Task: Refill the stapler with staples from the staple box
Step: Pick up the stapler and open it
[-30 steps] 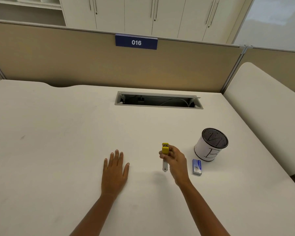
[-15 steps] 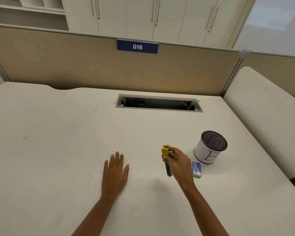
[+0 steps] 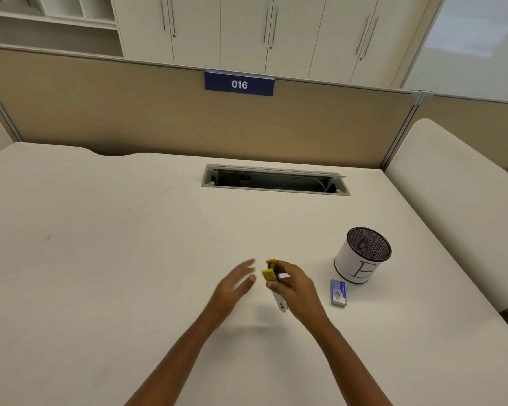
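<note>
Right now the person's right hand (image 3: 295,288) is closed around a small stapler (image 3: 273,281), fingers curled over its body and the thumb pressed against its near side. That stapler has a yellow top end pointing away from the person and a pale metal base that sticks out below the fist, and it seems to be held just above the white desk (image 3: 115,259) rather than resting on it. Close beside it, the left hand (image 3: 232,284) hovers with its fingers spread loosely and holding nothing; it is blurred, and its fingertips come near the yellow end, though I cannot tell whether they touch it.

Off to the right of the fist, a little blue staple box (image 3: 338,293) lies flat on the desk, shut; its print is too small to read. Just beyond it stands a white cup with a dark mesh rim (image 3: 361,254), marked with a large letter B on its side. On the beige partition hangs a blue sign (image 3: 239,84) reading 016.
</note>
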{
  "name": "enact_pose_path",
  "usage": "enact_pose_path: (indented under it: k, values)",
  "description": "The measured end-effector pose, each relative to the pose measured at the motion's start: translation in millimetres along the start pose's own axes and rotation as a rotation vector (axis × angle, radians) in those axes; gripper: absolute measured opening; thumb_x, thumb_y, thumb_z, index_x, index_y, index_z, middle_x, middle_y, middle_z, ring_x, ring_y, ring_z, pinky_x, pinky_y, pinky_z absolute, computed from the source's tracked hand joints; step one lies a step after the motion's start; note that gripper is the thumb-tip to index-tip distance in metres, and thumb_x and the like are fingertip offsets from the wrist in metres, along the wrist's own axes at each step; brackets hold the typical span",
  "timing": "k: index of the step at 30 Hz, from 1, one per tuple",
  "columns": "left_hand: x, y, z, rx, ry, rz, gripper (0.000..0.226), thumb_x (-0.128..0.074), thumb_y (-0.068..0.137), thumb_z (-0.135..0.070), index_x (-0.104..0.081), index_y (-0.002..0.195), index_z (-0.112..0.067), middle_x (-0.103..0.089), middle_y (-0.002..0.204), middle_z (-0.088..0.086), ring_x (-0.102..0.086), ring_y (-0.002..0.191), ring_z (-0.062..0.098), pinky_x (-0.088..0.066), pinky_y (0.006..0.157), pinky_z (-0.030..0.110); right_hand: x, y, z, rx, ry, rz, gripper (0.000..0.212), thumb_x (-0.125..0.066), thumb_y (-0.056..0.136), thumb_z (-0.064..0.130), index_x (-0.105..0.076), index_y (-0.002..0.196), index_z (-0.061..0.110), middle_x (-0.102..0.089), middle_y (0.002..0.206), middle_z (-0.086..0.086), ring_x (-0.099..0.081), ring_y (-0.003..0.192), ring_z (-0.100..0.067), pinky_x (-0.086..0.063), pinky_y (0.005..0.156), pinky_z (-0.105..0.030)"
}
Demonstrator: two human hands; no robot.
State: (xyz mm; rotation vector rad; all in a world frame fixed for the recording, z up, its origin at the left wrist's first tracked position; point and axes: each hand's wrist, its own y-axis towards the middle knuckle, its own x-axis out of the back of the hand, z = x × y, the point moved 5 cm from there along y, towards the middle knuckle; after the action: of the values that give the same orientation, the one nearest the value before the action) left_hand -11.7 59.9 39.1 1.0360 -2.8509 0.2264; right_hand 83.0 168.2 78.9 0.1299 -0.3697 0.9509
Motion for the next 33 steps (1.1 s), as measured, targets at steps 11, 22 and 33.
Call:
enact_pose_path:
  k: [11,22,33]
  values:
    - [-17.4,-3.8,-24.2,-0.151,-0.085,-0.004,0.034,-0.066,0.080,-0.001,-0.056,0.100,-0.026,-0.064,0.102,-0.006,-0.066,0.097,0.013,-0.052,0.087,0.017,-5.5,-17.6,8.1,0.206,-0.120,-0.015,0.046,-0.054,0.086,-0.005,-0.048,0.126,0.017,-0.055,0.110,0.009,-0.056,0.101,-0.004,-0.043,0.091,-0.007]
    - [-23.9,-21.3,-43.8,-0.472,0.185,-0.123,0.027,-0.062,0.081,-0.006,-0.059,0.104,-0.020,-0.064,0.101,-0.020,-0.062,0.100,0.000,-0.044,0.092,0.008,-2.8,-24.7,14.9,0.314,-0.160,-0.186,0.053,-0.054,0.081,-0.013,-0.045,0.087,0.038,-0.060,0.092,0.008,-0.060,0.089,0.002,-0.043,0.083,0.001]
    - [-21.5,-24.7,-51.9,-0.480,0.170,-0.126,0.039,-0.060,0.081,-0.008,-0.052,0.100,-0.041,-0.063,0.099,-0.029,-0.062,0.099,-0.005,-0.044,0.090,0.006,-4.3,-24.4,15.8,0.330,-0.212,-0.192,0.032,-0.052,0.082,-0.012,-0.053,0.094,0.018,-0.059,0.093,0.010,-0.059,0.090,0.001,-0.041,0.080,0.004]
